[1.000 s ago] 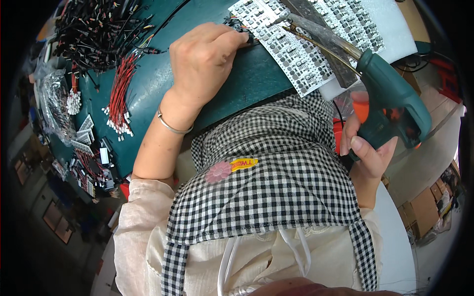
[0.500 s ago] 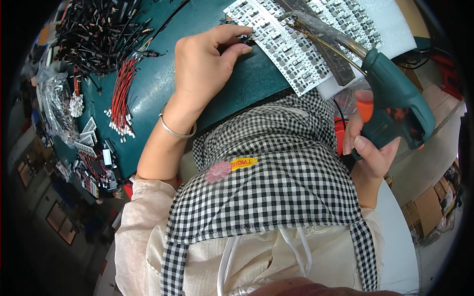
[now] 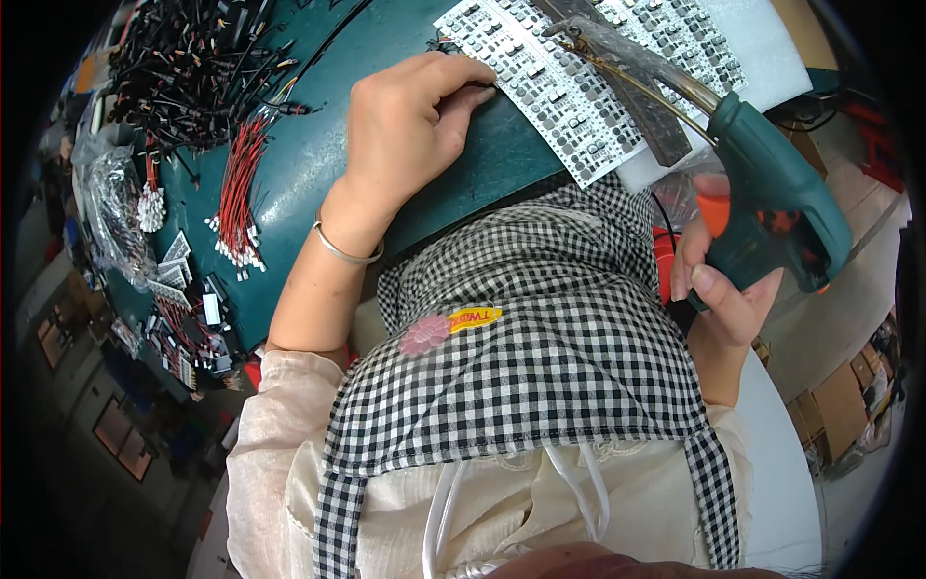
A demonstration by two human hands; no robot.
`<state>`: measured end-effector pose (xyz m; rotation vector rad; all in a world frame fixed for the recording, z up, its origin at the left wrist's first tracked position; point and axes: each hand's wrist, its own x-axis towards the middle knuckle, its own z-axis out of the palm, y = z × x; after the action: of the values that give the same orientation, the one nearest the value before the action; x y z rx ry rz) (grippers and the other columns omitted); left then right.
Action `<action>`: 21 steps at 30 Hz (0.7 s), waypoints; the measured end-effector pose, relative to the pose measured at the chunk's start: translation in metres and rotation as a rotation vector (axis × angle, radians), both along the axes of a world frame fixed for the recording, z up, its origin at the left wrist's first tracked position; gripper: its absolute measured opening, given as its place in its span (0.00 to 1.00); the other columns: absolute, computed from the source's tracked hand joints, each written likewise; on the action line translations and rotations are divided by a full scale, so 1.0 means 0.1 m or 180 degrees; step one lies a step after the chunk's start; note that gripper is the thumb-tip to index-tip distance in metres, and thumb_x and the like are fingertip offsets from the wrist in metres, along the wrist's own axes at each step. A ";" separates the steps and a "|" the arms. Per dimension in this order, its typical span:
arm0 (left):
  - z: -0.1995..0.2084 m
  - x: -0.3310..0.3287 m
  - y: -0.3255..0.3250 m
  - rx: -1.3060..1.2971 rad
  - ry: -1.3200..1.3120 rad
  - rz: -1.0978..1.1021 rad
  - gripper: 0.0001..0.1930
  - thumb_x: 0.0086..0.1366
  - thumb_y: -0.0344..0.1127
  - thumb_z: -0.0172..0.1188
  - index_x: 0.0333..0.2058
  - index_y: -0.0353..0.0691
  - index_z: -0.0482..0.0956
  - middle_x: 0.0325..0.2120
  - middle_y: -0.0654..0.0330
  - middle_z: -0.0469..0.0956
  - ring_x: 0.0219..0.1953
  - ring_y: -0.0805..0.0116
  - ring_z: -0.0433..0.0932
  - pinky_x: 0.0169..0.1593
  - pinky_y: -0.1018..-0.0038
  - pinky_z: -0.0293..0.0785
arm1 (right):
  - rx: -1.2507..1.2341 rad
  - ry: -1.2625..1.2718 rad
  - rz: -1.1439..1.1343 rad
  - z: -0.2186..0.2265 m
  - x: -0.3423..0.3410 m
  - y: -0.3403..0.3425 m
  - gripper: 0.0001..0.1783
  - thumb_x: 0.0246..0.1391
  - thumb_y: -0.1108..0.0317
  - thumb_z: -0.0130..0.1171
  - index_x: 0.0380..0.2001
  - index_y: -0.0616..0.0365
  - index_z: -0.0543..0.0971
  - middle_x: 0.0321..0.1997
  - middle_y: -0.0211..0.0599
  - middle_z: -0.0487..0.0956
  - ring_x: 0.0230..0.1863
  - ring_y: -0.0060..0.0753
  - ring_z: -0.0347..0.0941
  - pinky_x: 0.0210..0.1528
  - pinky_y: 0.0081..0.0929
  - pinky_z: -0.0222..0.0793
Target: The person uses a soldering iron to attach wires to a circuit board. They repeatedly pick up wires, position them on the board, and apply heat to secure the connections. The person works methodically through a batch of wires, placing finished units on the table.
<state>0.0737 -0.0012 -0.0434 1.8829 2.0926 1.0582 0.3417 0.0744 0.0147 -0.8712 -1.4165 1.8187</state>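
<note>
My left hand [image 3: 410, 130] rests over the near left edge of a white circuit board panel [image 3: 540, 92] dotted with small components. Its thumb and forefinger are pinched together at that edge; what lies between them is hidden. In my right hand [image 3: 728, 304] is a green soldering gun [image 3: 776, 188] with an orange trigger, gripped by the handle. The gun's metal barrel and thin brass-coloured tube point up and left, the tip hovering over or touching the panel; I cannot tell which. Across the panel lies a dark bar [image 3: 656, 135], partly under the barrel.
Black cables [image 3: 193, 68] are heaped at the far left of the green table [image 3: 299, 174]. Nearer lie red and black wires [image 3: 239, 193] with white connectors, and a clear plastic bag [image 3: 111, 207]. White foam sheet [image 3: 772, 58] sits under the panel. Cardboard boxes [image 3: 839, 410] stand at the right.
My left fingers have closed in, and the dark piece seen between thumb and forefinger is now hidden. The left hand has shifted slightly right. My right hand and the soldering gun look nearly unmoved.
</note>
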 end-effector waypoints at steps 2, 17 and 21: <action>0.00 -0.01 0.01 -0.0030 -0.0166 -0.0025 0.08 0.50 0.23 0.65 0.30 0.39 0.82 0.24 0.59 0.81 0.25 0.71 0.80 0.30 0.81 0.74 | 0.0034 -0.0023 -0.0118 0.02 -0.04 -0.02 0.38 0.41 0.72 0.61 0.54 0.78 0.57 0.48 0.59 0.68 0.17 0.24 0.64 0.14 0.18 0.65; -0.01 -0.01 0.05 -0.0165 -0.0454 0.0091 0.06 0.50 0.26 0.63 0.29 0.38 0.81 0.22 0.64 0.79 0.20 0.81 0.73 0.25 0.85 0.70 | -0.0106 -0.0257 0.0083 -0.03 0.11 -0.10 0.36 0.40 0.72 0.63 0.52 0.78 0.60 0.24 0.43 0.70 0.16 0.24 0.64 0.15 0.18 0.62; -0.02 -0.08 0.07 -0.0136 -0.0421 -0.0127 0.06 0.50 0.26 0.64 0.29 0.38 0.81 0.23 0.64 0.79 0.19 0.80 0.73 0.24 0.84 0.69 | -0.0019 -0.0396 0.0207 -0.07 0.14 -0.15 0.35 0.40 0.73 0.63 0.51 0.77 0.61 0.25 0.44 0.70 0.16 0.25 0.64 0.16 0.19 0.63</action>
<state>0.0655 0.0059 -0.0459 1.7757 1.9812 1.0884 0.3555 0.0599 0.0076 -0.9662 -1.5337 1.8451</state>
